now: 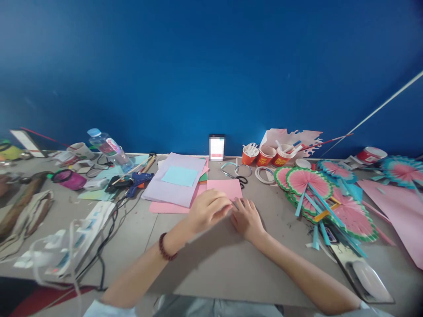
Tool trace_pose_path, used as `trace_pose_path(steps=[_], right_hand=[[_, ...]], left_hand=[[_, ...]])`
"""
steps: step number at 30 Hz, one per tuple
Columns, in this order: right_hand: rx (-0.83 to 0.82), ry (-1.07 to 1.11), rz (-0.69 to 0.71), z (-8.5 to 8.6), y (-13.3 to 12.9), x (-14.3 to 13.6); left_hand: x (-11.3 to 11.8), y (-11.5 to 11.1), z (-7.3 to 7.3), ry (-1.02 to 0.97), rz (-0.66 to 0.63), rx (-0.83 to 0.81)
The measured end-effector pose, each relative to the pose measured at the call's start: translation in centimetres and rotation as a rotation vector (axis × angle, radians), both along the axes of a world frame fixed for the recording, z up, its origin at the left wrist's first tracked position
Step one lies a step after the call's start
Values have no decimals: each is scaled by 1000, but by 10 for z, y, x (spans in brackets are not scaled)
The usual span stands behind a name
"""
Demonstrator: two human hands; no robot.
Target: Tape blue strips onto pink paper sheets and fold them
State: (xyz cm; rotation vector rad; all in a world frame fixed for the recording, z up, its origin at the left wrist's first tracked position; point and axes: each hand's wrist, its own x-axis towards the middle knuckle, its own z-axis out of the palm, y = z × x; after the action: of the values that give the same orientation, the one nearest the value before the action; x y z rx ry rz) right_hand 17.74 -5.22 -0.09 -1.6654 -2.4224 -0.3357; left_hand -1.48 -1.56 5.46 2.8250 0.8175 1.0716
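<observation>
A square of pink paper (pixel 228 188) lies on the table in front of me, its near part hidden by my hands. My left hand (pixel 210 210), with a dark red beaded bracelet (pixel 165 247) on the wrist, is over its near left side. The fingers there are curled closed, and what they hold, if anything, is too small to make out. Lower and to the right, my right hand (pixel 247 219) rests palm down with fingers stretched towards the paper's near right edge. Black-handled scissors (pixel 243 180) lie just beyond the pink square, near a light-coloured tape ring (pixel 237 167).
Left are lavender paper (pixel 155 190) with a light blue sheet (pixel 180 175), a blue glue gun (pixel 139 181), a bottle (pixel 110 147) and a power strip (pixel 87 233). At the back are a phone (pixel 217 149) and red cups (pixel 266 155). Right are watermelon-coloured paper fans (pixel 353 213) and a mouse (pixel 368 277).
</observation>
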Motion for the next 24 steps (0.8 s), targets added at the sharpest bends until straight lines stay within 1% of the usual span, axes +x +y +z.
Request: trace_pose_path(steps=[2, 4, 5, 7, 8, 10, 13, 17, 21, 24], right_hand=[[2, -6, 4, 1, 0, -1], [6, -23, 11, 2, 1, -1], [10, -29, 16, 3, 2, -1], [19, -40, 27, 4, 3, -1], [25, -42, 31, 3, 4, -1], [37, -41, 31, 2, 5, 0], [54, -46, 28, -1, 4, -1], [71, -77, 27, -2, 2, -3], [45, -84, 48, -2, 8, 5], [34, -40, 89, -3, 21, 16]], left_hand=[[2, 13, -20, 102, 10, -32], [2, 25, -42, 181, 60, -47], [2, 29, -52, 180, 89, -48], [-1, 34, -66, 187, 144, -48], [-2, 35, -70, 199, 156, -40], [-3, 35, -73, 236, 155, -22], [-2, 31, -71, 290, 150, 1], [1, 25, -69, 361, 209, 28], [-2, 25, -69, 351, 202, -3], [-4, 28, -69, 316, 167, 68]])
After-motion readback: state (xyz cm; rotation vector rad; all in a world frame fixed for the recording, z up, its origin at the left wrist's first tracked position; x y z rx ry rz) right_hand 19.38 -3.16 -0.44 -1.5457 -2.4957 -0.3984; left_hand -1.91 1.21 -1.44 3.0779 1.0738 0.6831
